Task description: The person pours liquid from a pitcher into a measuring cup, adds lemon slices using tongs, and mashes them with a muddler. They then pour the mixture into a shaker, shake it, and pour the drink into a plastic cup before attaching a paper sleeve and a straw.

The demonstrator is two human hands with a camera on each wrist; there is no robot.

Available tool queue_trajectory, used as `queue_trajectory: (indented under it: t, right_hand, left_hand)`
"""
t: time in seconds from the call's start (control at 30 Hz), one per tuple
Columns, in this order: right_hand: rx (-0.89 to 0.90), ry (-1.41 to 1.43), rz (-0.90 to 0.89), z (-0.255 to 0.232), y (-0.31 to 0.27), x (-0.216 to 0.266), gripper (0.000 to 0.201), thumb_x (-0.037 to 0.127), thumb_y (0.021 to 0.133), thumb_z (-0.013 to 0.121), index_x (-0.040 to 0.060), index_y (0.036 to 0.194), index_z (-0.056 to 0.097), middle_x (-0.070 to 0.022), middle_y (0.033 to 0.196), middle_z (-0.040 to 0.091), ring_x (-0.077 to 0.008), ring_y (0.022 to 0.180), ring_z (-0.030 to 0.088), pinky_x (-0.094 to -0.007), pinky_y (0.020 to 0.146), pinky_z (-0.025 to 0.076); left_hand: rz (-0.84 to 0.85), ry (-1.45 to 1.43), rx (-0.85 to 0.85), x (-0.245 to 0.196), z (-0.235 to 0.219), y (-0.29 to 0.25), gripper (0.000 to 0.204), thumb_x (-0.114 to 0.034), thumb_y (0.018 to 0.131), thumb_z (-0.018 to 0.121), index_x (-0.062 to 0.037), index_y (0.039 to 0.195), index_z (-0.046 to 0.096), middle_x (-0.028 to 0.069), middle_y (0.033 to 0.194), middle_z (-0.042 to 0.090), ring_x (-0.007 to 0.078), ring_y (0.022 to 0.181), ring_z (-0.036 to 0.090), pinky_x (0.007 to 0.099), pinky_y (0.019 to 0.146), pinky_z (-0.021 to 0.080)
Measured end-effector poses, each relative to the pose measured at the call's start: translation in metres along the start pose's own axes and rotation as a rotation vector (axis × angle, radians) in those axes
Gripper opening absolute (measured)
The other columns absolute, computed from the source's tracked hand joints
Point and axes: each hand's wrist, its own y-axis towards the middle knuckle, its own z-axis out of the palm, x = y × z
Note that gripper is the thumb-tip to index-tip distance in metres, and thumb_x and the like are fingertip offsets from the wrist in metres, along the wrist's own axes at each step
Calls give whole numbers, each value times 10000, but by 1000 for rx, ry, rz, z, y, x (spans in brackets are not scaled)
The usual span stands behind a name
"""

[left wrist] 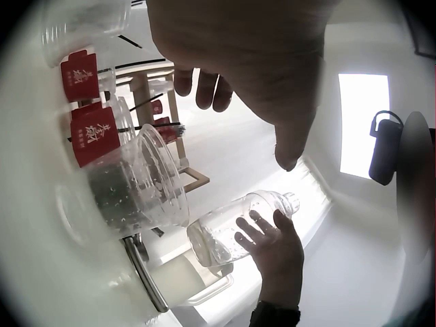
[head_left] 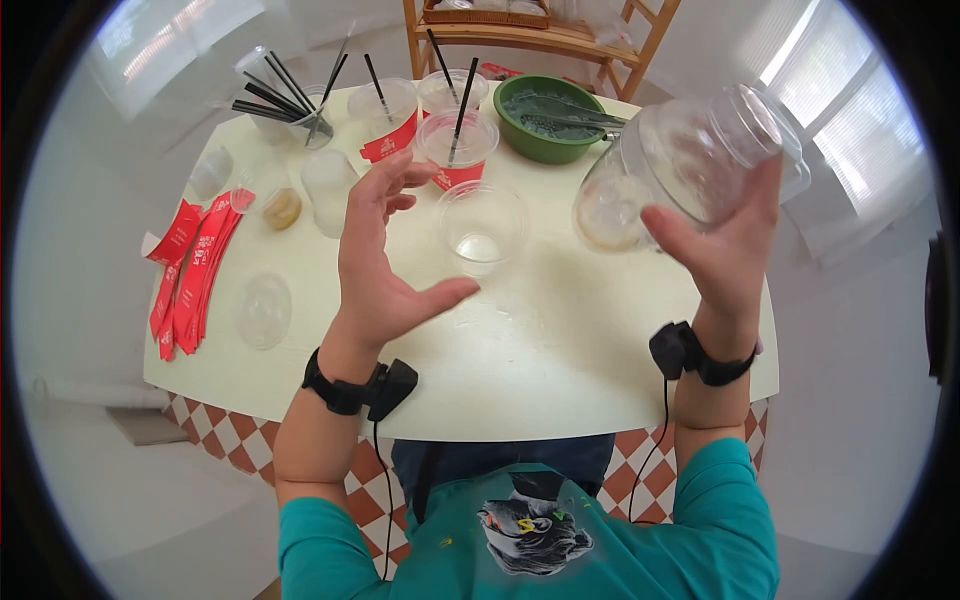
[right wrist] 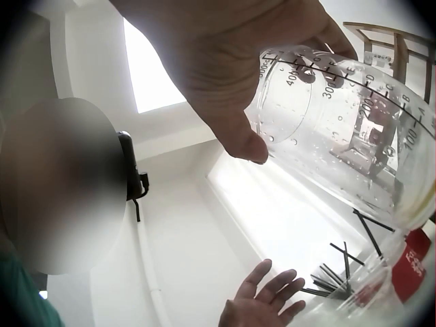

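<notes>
My right hand (head_left: 728, 235) grips a clear plastic shaker (head_left: 650, 180) around its upper part, holding it tilted with the narrow neck toward me. Printed measuring marks and droplets show on the shaker's wall (right wrist: 340, 116) in the right wrist view. My left hand (head_left: 372, 265) is raised with fingers spread and thumb apart, holding nothing. Just beyond its thumb stands an uncovered clear plastic cup (head_left: 483, 228) on the table. Behind that cup is another clear cup (head_left: 457, 140) with a red sleeve and a black straw.
A green basin (head_left: 550, 150) with metal tongs sits at the back. Two more sleeved cups stand left of it, near a container of black straws (head_left: 310, 128). Red cup sleeves (head_left: 205, 270) and a clear dome lid (head_left: 264, 311) lie at left on the pale table (head_left: 520, 370).
</notes>
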Motion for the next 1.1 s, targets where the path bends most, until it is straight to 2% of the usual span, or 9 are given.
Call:
queue_trajectory:
  t: [0.13, 0.2, 0.23, 0.3, 0.43, 0.53, 0.73, 0.87, 1.1]
  right_hand:
    - [59, 189, 53, 5, -25, 30, 1032, 218, 527, 880, 8, 1380, 338, -163, 1208, 561, -270, 1108, 583, -374, 960, 470]
    - [183, 386, 127, 16, -34, 38, 1135, 205, 472, 905, 21, 1407, 288, -170, 1236, 540, -266, 1129, 569, -380, 971, 464]
    - [176, 387, 123, 19, -38, 40, 1135, 205, 472, 905, 21, 1407, 288, -170, 1236, 540, -266, 1129, 569, -380, 971, 464]
    - [382, 324, 84, 26, -46, 41, 1212, 194, 458, 924, 32, 1431, 220, -179, 1296, 486, -267, 1160, 548, -390, 979, 457]
    - [477, 238, -32, 32, -46, 38, 1287, 224, 493, 954, 80, 1463, 122, -190, 1350, 416, -275, 1183, 532, -411, 973, 466]
    - [326, 431, 35, 41, -49, 35, 1337, 225, 510, 959, 125, 1482, 47, -207, 1343, 419, -283, 1189, 529, -424, 962, 476]
    - [459, 211, -59, 33, -45, 32, 1348, 216, 520, 956, 143, 1485, 18, -223, 1308, 434, -308, 1176, 532, -435, 950, 483]
    - [434, 256, -78, 33, -47, 30, 1335, 200, 514, 950, 139, 1483, 35, -220, 1293, 445, -311, 1172, 534, -433, 949, 483]
    - [386, 396, 82, 34, -48, 34, 1298, 170, 505, 916, 140, 1486, 67, -159, 1278, 464, -280, 1156, 546, -419, 972, 469]
  left_hand:
    - [203, -200, 122, -30, 12, 0, 1126, -353, 526, 930, -53, 1415, 309, 128, 1337, 465, 251, 1224, 491, 385, 970, 400]
    - [105, -304, 216, -43, 20, -3, 1220, -363, 489, 948, -43, 1444, 260, 148, 1354, 447, 271, 1257, 462, 408, 988, 403]
    - [65, -353, 243, -46, 26, -7, 1228, -361, 484, 948, -39, 1446, 255, 152, 1358, 443, 282, 1265, 455, 415, 1006, 397]
    - [35, -303, 308, -55, 27, -11, 1240, -353, 472, 947, -29, 1445, 249, 159, 1371, 434, 297, 1268, 462, 408, 1042, 391]
    - [-49, -357, 292, -55, 28, -17, 1225, -330, 472, 939, -28, 1440, 252, 163, 1366, 448, 285, 1247, 494, 383, 1024, 411]
    - [-20, -250, 298, -54, 26, -14, 1183, -314, 483, 923, -27, 1428, 271, 162, 1349, 472, 271, 1225, 520, 377, 1013, 424]
    - [-90, -310, 321, -48, 27, -15, 1127, -315, 500, 907, -24, 1409, 308, 153, 1339, 483, 261, 1225, 517, 371, 1022, 416]
    - [-106, -366, 324, -52, 27, -14, 1106, -300, 505, 903, -20, 1400, 316, 146, 1331, 487, 255, 1224, 512, 364, 1023, 412]
    - [-190, -474, 343, -53, 29, -15, 1062, -263, 506, 906, -14, 1371, 342, 138, 1296, 505, 242, 1190, 533, 354, 996, 426]
